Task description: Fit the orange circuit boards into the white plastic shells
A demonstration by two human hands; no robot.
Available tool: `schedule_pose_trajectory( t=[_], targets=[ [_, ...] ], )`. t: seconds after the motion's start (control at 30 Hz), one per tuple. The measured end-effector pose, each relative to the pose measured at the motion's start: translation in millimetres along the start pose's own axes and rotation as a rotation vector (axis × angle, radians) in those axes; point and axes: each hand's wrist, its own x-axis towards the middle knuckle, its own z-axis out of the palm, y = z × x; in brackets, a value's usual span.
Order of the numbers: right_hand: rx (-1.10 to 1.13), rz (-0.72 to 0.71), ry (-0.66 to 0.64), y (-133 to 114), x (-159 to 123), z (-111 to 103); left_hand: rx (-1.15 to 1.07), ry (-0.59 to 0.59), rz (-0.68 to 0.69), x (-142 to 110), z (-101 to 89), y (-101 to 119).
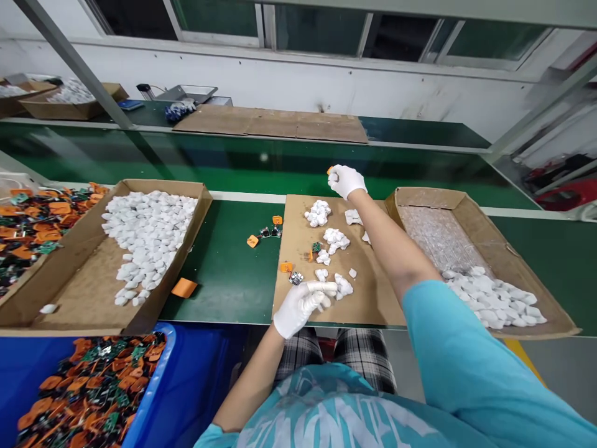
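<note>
Orange piece [329, 170], pinched in the right hand [347, 181], up past the cardboard sheet [373, 305]! Looks light, probably stiff; best taken by its edges. Left hand [301, 305] half-curled beside a white lump [344, 287], can't tell whether it's grasping anything.

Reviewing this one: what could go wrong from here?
The small orange piece pinched at the fingertips of the white-gloved right hand appears past the far edge of the brown cardboard sheet, so it might slip and land off it.
The white-gloved left hand is close to a lumpy white cluster and could knock it.
The flat orange tab lies loose on the green table and might get brushed off.
</note>
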Motion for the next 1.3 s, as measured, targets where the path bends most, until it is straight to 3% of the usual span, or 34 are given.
schedule_pose_trajectory(
  t=[0.07, 0.17, 0.33, 0.4, 0.5, 0.63, 0.77, 0.87, 1.03, 1.2, 1.3],
  targets=[
    [-0.066, 0.064, -0.086, 7.6, 22.1, 10.2, -0.011, 0.003, 0.009, 0.6, 0.6, -0.7],
    [-0.087, 0.107, -0.158, 15.1, 33.3, 20.4, -0.013, 0.011, -0.006, 2.8, 0.4, -2.7],
    [-0.063, 0.096, -0.125, 21.1, 8.4, 3.4, -0.170, 0.107, -0.005, 4.5, -0.9, -10.9],
    [-0.006, 0.047, -0.060, 24.7, -24.7, -9.7, -0.240, 0.171, -0.002, 4.5, -1.1, -13.0],
    [0.117, -0.045, -0.023, 33.5, -99.0, -18.3, -0.281, 0.222, 0.014, 4.2, -0.8, -12.0],
    [0.212, -0.216, -0.223, 49.7, -198.6, 5.7, -0.295, 0.219, 0.014, 4.2, 0.2, -7.3],
    [0.242, -0.328, 0.070, 57.2, -249.0, 43.4, -0.311, 0.264, 0.046, 4.6, -0.4, -4.6],
    [0.338, -0.261, 0.236, 55.5, -259.9, 57.2, -0.329, 0.351, 0.086, 4.6, -1.5, -3.8],
    [0.636, -0.002, 0.242, 63.7, -256.6, 52.2, -0.385, 0.395, 0.107, 5.0, -1.7, -4.8],
    [0.520, 0.145, 0.353, 88.7, -237.0, 39.5, -0.391, 0.397, 0.104, 5.3, -1.5, -6.7],
    [0.441, 0.251, 0.332, 92.8, -218.1, 34.8, -0.390, 0.403, 0.097, 5.4, -1.1, -6.2]
  ],
)
